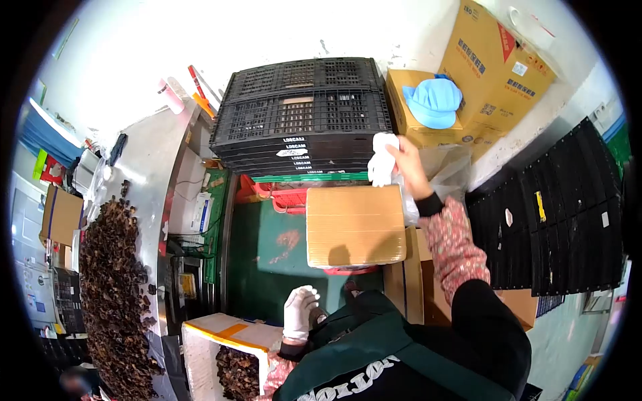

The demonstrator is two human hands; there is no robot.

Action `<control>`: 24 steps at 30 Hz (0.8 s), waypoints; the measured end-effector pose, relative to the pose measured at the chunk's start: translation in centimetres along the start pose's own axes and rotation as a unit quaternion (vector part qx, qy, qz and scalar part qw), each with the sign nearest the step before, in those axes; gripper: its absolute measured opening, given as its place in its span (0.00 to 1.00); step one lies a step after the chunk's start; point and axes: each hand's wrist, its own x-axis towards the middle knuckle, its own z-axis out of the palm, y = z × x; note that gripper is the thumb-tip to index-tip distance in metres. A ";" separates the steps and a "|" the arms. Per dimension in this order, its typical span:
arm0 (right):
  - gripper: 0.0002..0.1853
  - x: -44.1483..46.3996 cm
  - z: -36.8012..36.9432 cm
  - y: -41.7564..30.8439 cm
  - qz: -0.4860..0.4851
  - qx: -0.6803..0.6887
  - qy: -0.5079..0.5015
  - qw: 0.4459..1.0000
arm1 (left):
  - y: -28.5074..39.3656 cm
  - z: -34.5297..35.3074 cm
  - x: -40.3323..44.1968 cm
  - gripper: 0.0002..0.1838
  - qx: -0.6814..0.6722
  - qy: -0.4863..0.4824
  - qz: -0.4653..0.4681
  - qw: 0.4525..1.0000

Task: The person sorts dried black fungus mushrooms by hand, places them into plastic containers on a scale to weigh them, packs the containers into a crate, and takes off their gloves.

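Note:
My right hand (pixel 409 166) is bare and pinches a white glove (pixel 382 160), which hangs in front of the black crates' right corner, above the back edge of a closed brown carton (pixel 356 226). My left hand (pixel 300 311) wears a white glove. It is raised over the right end of a white foam box (pixel 200 354) that holds dark brown dried pieces (pixel 237 372). Its fingers are bent a little and apart, with nothing in them.
Stacked black crates (pixel 301 113) stand against the wall. A blue cap (pixel 433 102) rests on a carton beside a tall carton (pixel 491 73). At left, a metal table (pixel 150 147) bears a dark heap (pixel 117 287). Black crates (pixel 548 214) stand at right. Part of a person (pixel 77 382) shows lower left.

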 end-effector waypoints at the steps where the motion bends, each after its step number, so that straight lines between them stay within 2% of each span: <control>1: 0.05 2.2 0.5 -0.7 -0.005 -0.014 0.010 1.000 | -0.1 -0.8 -0.3 0.12 -0.010 0.016 0.004 1.000; 5: 0.08 11.0 2.2 -2.2 -0.011 -0.044 0.027 0.999 | -0.5 -3.0 -2.5 0.11 -0.053 0.084 0.033 0.995; 6: 0.14 13.6 2.0 -1.9 -0.023 -0.103 0.015 0.994 | -0.7 -3.5 -3.0 0.11 -0.062 0.098 0.037 0.993; 8: 0.28 16.0 3.2 -2.2 0.030 -0.113 0.006 0.993 | -1.2 -4.6 -3.9 0.11 -0.105 0.104 0.056 0.987; 9: 0.44 15.3 4.2 -3.4 0.051 -0.189 0.051 0.979 | -1.1 -5.2 -4.1 0.11 -0.109 0.108 0.062 0.986; 10: 0.49 15.1 5.4 -2.6 -0.077 -0.298 0.104 0.946 | -1.1 -5.9 -4.2 0.12 -0.134 0.117 0.069 0.982; 12: 0.44 12.7 8.6 -0.9 -0.281 -0.340 0.144 0.886 | -0.9 -7.1 -4.2 0.12 -0.194 0.118 0.077 0.971; 13: 0.35 9.2 11.3 -0.7 -0.316 -0.282 0.123 0.898 | -0.7 -8.6 -3.1 0.14 -0.244 0.058 0.091 0.964; 14: 0.24 5.0 14.0 0.7 -0.243 -0.145 -0.017 0.959 | -0.9 -10.0 -2.2 0.15 -0.294 0.002 0.106 0.950; 15: 0.13 0.8 16.7 2.1 -0.131 -0.011 -0.122 0.984 | -0.2 -9.5 -1.8 0.18 -0.312 0.047 0.113 0.942; 16: 0.08 -5.0 19.7 2.6 -0.076 0.018 -0.233 0.969 | 1.6 -8.8 -1.1 0.21 -0.332 0.097 0.122 0.930; 17: 0.07 -10.6 22.5 4.2 -0.008 0.097 -0.340 0.936 | 2.8 -9.1 -0.2 0.24 -0.356 0.087 0.135 0.920; 18: 0.07 -16.0 24.2 3.0 0.025 0.027 -0.400 0.916 | 5.1 -8.2 -0.4 0.24 -0.381 0.077 0.141 0.910; 19: 0.08 -19.9 25.4 1.6 -0.099 -0.036 -0.444 0.890 | 6.7 -7.7 -0.5 0.25 -0.390 0.078 0.164 0.903; 20: 0.08 -23.4 26.6 1.3 -0.175 -0.024 -0.452 0.874 | 7.1 -8.6 0.2 0.22 -0.400 0.074 0.203 0.891; 22: 0.09 -27.3 27.6 0.0 -0.230 0.000 -0.456 0.860 | 8.5 -10.0 1.0 0.17 -0.444 0.099 0.204 0.867; 24: 0.10 -29.3 27.7 -0.7 -0.229 -0.004 -0.480 0.847 | 9.0 -10.6 1.2 0.13 -0.466 0.129 0.213 0.849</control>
